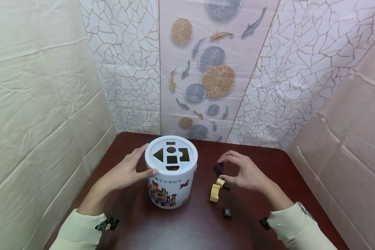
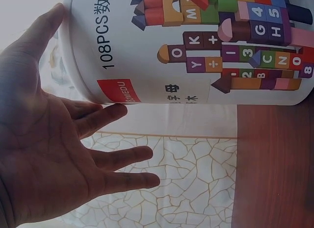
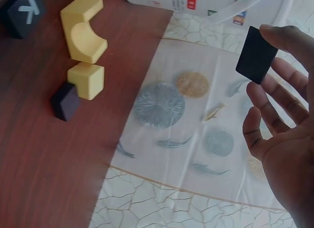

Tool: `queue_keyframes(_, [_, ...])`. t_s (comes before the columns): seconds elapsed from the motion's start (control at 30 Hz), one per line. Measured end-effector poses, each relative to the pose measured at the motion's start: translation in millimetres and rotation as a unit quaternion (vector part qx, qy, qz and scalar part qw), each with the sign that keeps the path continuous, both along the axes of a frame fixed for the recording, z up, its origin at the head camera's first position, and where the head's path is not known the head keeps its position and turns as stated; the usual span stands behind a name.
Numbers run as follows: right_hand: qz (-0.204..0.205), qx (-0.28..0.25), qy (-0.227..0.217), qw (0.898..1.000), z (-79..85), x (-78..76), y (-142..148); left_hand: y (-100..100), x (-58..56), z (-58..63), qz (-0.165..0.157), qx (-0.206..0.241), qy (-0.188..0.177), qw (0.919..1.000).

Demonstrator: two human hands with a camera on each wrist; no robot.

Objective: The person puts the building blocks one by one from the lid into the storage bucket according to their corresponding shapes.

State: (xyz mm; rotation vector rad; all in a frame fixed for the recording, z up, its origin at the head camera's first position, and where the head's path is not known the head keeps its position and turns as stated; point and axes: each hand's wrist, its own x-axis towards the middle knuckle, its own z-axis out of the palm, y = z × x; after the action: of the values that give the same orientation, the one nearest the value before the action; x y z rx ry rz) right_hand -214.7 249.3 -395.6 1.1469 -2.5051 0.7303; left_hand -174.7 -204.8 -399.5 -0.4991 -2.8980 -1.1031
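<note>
A white toy-block bucket (image 1: 187, 187) stands upright, its lid (image 1: 151, 147) cut with shaped holes: a triangle, a circle and several others. At the lid's left rim, my left hand (image 1: 125, 172) touches with thumb and fingertips, the fingers spread and mostly straight in the left wrist view. To the bucket's right, my right hand (image 1: 245, 170) pinches a dark block (image 3: 256, 55) between thumb and fingers, raised off the table. Below that hand lie a yellow block with a curved notch (image 1: 215, 193), a small yellow block (image 1: 220, 182) and a small dark block (image 1: 226, 187).
Nearer to me lies a black block lettered K (image 1: 227, 212). The dark red table (image 1: 193, 229) has patterned cloth (image 1: 131, 69) behind it and pale cloth hanging at both sides. A handle (image 3: 240, 7) runs along the bucket's side.
</note>
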Motion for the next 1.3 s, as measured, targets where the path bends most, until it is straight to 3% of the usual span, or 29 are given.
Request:
queue_keyframes(0.8, [0.048, -0.017, 0.003, 0.999, 55.9, -10.0, -43.2, 0.0, -1.0, -2.8, 0.01, -0.004, 0.003, 0.9999])
queue_keyframes(1.3, [0.067, -0.021, -0.019, 0.997, 70.0, -24.2, -73.3, -1.4, -3.5, -3.5, 0.009, 0.001, -0.005, 0.9999])
